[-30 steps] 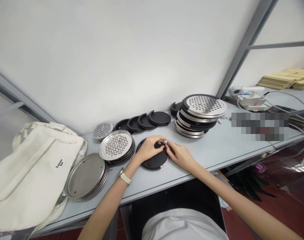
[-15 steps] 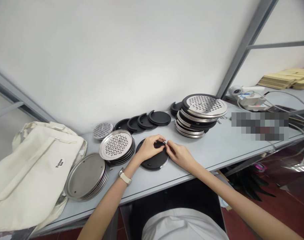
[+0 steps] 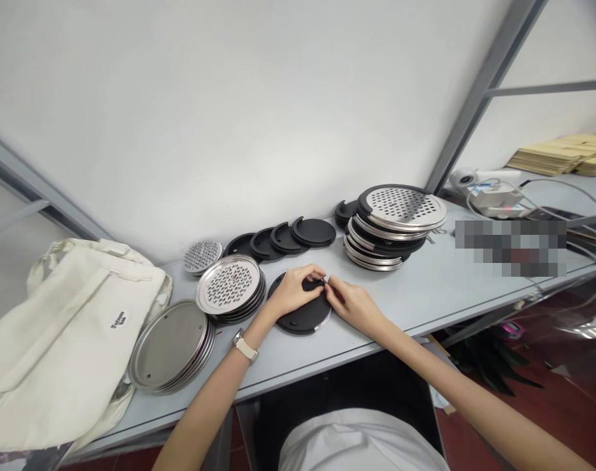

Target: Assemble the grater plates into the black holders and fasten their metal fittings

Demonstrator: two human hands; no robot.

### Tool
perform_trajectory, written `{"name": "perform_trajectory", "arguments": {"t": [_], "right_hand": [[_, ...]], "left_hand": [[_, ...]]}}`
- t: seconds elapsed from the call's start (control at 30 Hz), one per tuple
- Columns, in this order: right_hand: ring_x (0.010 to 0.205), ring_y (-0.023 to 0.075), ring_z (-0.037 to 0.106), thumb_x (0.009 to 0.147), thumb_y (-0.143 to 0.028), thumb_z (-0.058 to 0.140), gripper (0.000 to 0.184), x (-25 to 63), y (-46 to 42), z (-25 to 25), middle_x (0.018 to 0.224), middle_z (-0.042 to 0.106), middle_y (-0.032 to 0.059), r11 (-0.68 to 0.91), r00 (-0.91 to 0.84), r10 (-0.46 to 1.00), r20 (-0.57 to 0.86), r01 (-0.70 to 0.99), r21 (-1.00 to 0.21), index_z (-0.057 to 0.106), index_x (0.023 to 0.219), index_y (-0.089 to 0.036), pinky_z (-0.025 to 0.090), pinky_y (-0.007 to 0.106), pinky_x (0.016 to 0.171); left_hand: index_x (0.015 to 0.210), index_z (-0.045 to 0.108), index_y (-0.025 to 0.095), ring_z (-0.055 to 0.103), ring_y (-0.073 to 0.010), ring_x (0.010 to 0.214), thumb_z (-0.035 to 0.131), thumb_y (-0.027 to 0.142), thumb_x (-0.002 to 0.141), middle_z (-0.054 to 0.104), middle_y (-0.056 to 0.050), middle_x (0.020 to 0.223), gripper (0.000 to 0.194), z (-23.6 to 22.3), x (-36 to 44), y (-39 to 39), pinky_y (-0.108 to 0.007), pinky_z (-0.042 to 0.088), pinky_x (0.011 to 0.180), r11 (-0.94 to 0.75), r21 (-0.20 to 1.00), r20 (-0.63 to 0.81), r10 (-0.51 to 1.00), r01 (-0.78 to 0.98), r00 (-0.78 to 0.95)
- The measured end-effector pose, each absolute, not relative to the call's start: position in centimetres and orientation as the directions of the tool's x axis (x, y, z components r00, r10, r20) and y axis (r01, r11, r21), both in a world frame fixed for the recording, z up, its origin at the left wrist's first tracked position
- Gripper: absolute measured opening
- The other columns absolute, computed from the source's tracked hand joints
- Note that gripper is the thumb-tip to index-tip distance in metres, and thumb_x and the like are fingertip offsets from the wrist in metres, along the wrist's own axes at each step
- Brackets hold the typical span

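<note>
A black round plastic disc [image 3: 302, 317] lies flat on the table in front of me, with a strip of shiny metal showing at its right edge. My left hand [image 3: 300, 289] rests over its upper part, fingers curved and thumb bent in on the far right rim. From the right, my right hand [image 3: 350, 302] meets it there, thumb and fingertips pinched together. Whatever sits between those fingertips is too small and covered to make out. Left of the disc stands a stack topped by a round metal grater plate [image 3: 227, 285].
Plain metal discs [image 3: 170, 347] are stacked at front left beside a cream bag [image 3: 72, 340]. Several black discs [image 3: 313, 232] and a small grater plate [image 3: 202, 256] lie along the wall. A taller grater stack [image 3: 400, 209] stands right of them, near a white device [image 3: 494, 196] with cables.
Both hands keep nearly the same hold at the disc's rim. The whole view has shifted only very slightly.
</note>
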State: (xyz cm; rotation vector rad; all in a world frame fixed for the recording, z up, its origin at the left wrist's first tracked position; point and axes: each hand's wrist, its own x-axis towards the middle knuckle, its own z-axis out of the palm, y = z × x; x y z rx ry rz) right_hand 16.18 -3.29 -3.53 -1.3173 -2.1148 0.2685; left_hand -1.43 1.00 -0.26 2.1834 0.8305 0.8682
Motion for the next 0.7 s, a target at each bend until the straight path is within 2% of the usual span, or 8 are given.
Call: {"name": "perform_trajectory", "arguments": {"t": [0.7], "right_hand": [[0.05, 0.0128, 0.048, 0.094, -0.027, 0.037, 0.017, 16.29, -3.18, -4.01, 0.062, 0.054, -0.0015, 0.487, -0.282, 0.856, 0.433, 0.721, -0.492, 0.043, 0.079, -0.022, 0.032, 0.023, 0.052]], "left_hand": [[0.101, 0.059, 0.018, 0.063, -0.0151, 0.091, 0.062, 0.013, 0.077, 0.066, -0.002, 0.098, 0.025, -0.19, -1.4, 1.03, -0.028, 0.049, 0.088, -0.595, 0.741, 0.341, 0.733, 0.311, 0.588]]}}
